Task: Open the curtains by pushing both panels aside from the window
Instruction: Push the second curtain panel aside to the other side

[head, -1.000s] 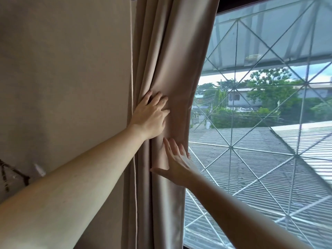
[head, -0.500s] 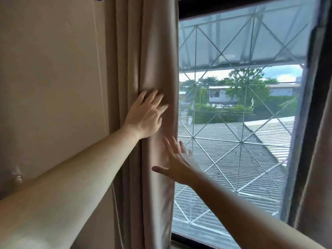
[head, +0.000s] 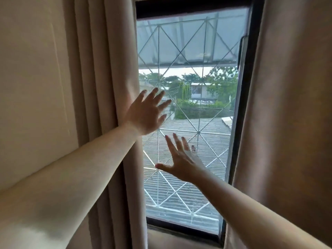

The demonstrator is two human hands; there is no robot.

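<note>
While the left curtain panel (head: 109, 105) hangs bunched in folds against the wall (head: 32, 87), the left hand (head: 146, 114) is spread flat just beside its inner edge, grip released. The right hand (head: 181, 161) (fingers splayed, holding nothing) hovers before the window (head: 197, 51). The right curtain panel (head: 291, 114) hangs at the window's right side, overlapping its dark frame (head: 247, 105).
</note>
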